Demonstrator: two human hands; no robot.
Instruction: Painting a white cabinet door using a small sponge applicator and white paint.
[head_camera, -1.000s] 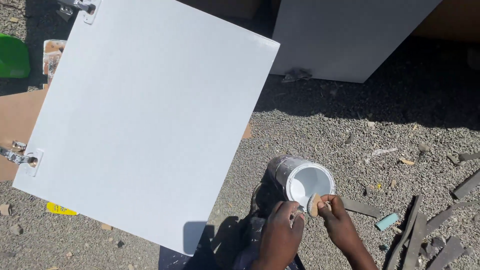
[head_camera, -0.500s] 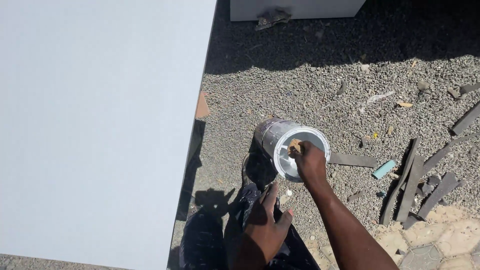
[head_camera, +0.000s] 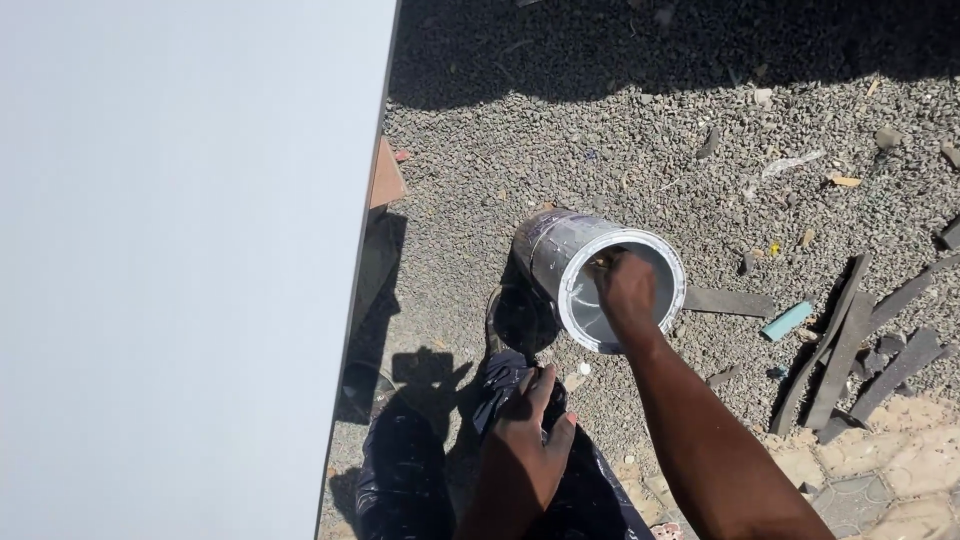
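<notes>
Paint can (head_camera: 560, 262) stands on the gravel (head_camera: 620, 130), directly ahead of the person and slightly right of centre; its open mouth tilts up toward the camera, so its long axis runs roughly up-down, leaning a little away. Right hand (head_camera: 625, 290) is the nearer one — reached down into the can's mouth, fingers curled around something small and tan at the rim, too hidden to identify. Left hand (head_camera: 525, 440) sits well back from the can, over the lap, clenched on a dark cloth (head_camera: 500, 385). A large pale painted panel (head_camera: 180, 260) fills the left side — apart from the can, strip of gravel between. Dark wood offcuts (head_camera: 850, 350) lie to the right.
</notes>
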